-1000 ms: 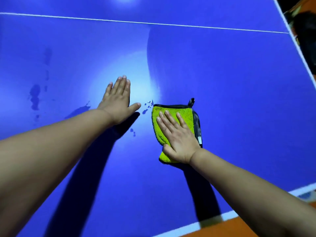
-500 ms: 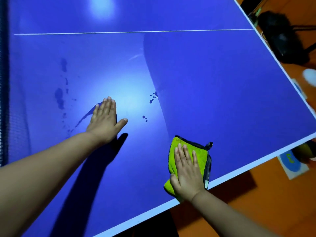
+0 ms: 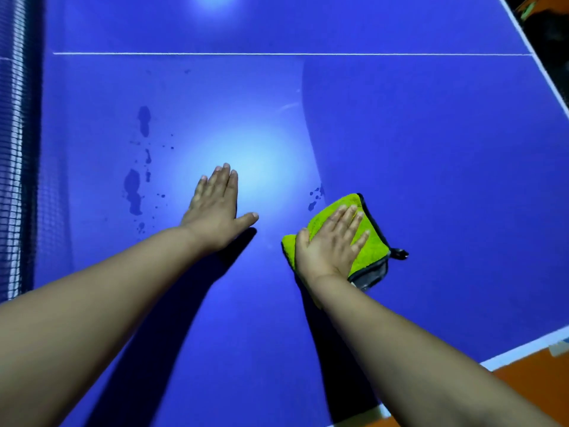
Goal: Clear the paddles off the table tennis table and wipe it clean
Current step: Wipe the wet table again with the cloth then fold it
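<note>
**Cloth back up beside the droplets**

The right grip [image 3: 331,238], fingers flat and pressing on the green microfibre cloth [image 3: 372,241], has swept up from the near edge of the bench [image 3: 431,149] and now sits just beside the small dark drops [image 3: 314,198], probably water. The left grip [image 3: 215,208] lies flat on the blue top, holding nothing. Larger splotches [image 3: 134,189] near the net [image 3: 15,149] remain unwiped. No paddles or containers show, so clearing looks done.

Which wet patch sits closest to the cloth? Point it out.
The small spot cluster beside the green cloth; the bigger blotches lie left of the left hand.
</note>
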`<state>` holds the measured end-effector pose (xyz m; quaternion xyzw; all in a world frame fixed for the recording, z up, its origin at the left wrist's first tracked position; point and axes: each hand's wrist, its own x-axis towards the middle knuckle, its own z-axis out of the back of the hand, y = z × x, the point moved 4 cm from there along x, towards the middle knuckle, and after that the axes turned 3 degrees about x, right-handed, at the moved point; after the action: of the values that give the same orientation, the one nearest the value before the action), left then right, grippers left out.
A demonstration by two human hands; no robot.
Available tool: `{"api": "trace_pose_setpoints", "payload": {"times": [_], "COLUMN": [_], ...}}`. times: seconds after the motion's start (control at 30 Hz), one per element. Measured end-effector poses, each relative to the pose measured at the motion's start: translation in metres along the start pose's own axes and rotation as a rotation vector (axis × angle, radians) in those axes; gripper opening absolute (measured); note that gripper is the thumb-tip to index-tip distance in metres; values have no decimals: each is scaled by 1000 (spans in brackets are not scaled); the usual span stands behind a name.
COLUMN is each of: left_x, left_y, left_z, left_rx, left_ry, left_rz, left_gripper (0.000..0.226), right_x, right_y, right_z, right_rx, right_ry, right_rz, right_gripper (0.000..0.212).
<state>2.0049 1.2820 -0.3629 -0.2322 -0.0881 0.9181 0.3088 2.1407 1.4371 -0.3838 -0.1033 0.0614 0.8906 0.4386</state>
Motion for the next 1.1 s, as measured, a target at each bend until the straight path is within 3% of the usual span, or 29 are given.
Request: {"api": "trace_pose_setpoints", "payload": {"times": [0.17,0.4,0.7,0.8,0.97,1.1], "left_x": [60,98,107,108,109,108], "left_y": [8,22,31,33,33,32], "left_z": [22,26,21,19,21,23], "left_rx": [29,183,133,131,137,147], "left_ry": [30,208,373,394,410,404], "left_rz": [46,16,-29,-31,-19,-4], "left_gripper": [98,123,122,125,126,127], "right_x": [67,161,284,310,328,317], "right_y": [41,94,177,200,225,224], "right_z": [11,29,51,58,68,69], "right_rx": [3,-7,2,-35,-190,-277], "right_ry": [-24,-34,-71,-84,-34,0], "right_rz": [65,110,187,357,898,1109], "right_gripper": [88,87,85,84,93,97]}}
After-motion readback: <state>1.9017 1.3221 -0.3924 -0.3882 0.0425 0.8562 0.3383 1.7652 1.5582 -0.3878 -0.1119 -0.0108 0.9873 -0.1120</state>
